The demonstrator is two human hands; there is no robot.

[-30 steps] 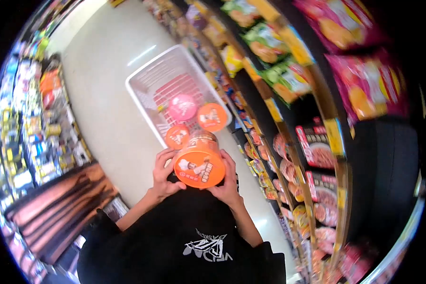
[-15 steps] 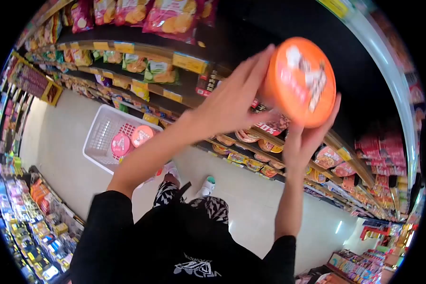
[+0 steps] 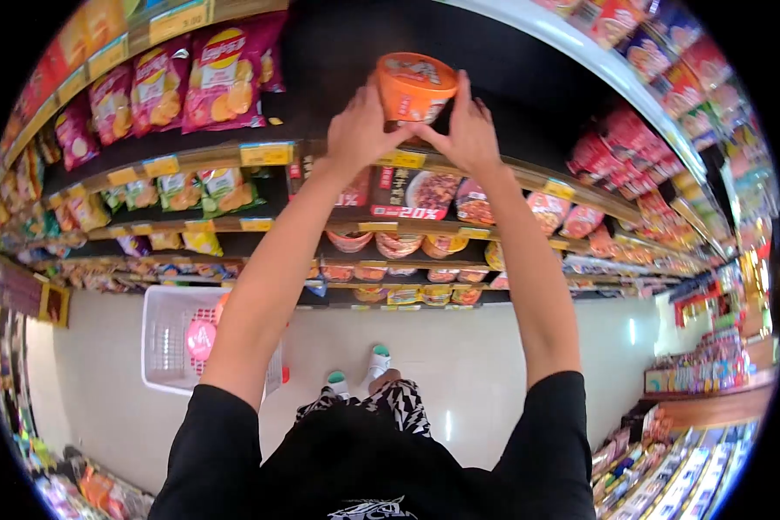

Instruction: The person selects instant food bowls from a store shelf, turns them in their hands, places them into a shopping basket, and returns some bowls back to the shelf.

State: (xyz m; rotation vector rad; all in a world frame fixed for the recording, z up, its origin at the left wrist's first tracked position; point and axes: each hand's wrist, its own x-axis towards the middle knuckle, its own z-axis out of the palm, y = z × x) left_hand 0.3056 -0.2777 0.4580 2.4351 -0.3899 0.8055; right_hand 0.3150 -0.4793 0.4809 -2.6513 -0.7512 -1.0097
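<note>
An orange instant noodle bowl (image 3: 414, 94) with a printed lid is upright at the upper shelf (image 3: 511, 82), close to its front edge. My left hand (image 3: 355, 132) grips its left side and my right hand (image 3: 466, 134) its right side, thumbs meeting below the front. Whether the base rests on the shelf is hidden by my hands. Just beneath is a yellow price tag (image 3: 400, 159).
Bags of Lay's chips (image 3: 225, 78) line the same shelf to the left, and pink packs (image 3: 628, 139) stand at the right. Lower shelves hold noodle bowls (image 3: 399, 245). A white basket (image 3: 152, 347) on the floor contains a pink tub (image 3: 201, 338).
The bowl, tilted with its lid toward me before, is now upright and nearer the shelf. Both my hands have moved with it, and my view has turned to face the shelf squarely.
</note>
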